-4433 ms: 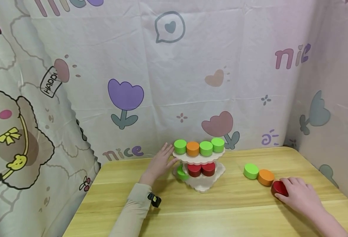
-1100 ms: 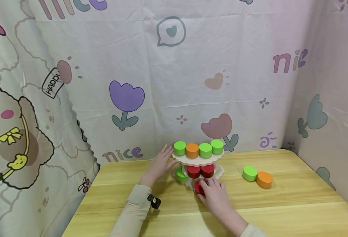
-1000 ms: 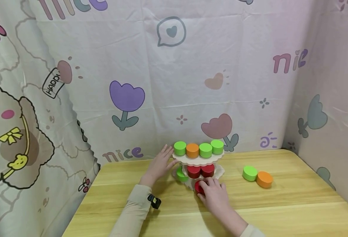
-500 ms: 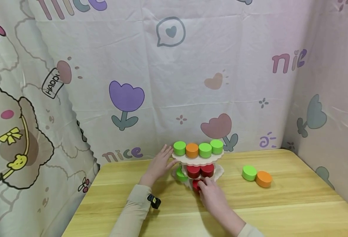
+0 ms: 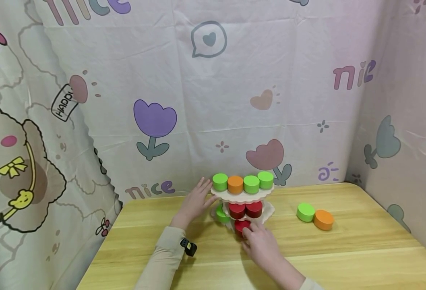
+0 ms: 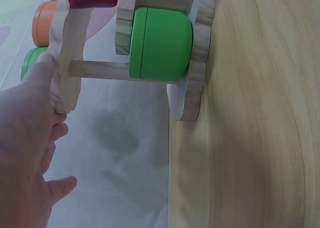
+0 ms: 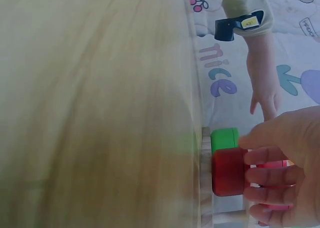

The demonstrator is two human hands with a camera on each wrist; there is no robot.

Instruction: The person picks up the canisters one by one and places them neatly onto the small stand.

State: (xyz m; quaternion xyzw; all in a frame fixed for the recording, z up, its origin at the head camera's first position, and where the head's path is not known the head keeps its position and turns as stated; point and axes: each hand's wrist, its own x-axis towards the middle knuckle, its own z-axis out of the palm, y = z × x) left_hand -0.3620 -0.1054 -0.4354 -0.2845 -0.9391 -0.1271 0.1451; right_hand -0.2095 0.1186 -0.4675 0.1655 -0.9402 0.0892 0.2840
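Note:
A white wooden tiered stand (image 5: 242,196) with scalloped edges stands on the table. My left hand (image 5: 195,203) touches the top tier's left edge, its fingers fairly straight; in the left wrist view the thumb (image 6: 42,71) meets that edge. On the lowest tier's front sits a red round block (image 5: 240,227). The fingers of my right hand (image 5: 261,243) are at its right side; in the right wrist view they lie by the top of the red block (image 7: 229,172), not wrapped round it. A green block (image 6: 162,44) is also on the lowest tier.
Three green blocks (image 5: 251,184) and an orange block (image 5: 235,184) line the top tier. Two red blocks (image 5: 236,210) stand on the middle tier. A loose green block (image 5: 305,212) and orange block (image 5: 323,219) lie on the table (image 5: 361,249) to the right. Behind hangs a printed curtain (image 5: 213,100).
The right hand has brought the red block from the table's right side to the lowest tier, shifted it slightly left, and loosened its fingers. The left hand has stayed at the stand.

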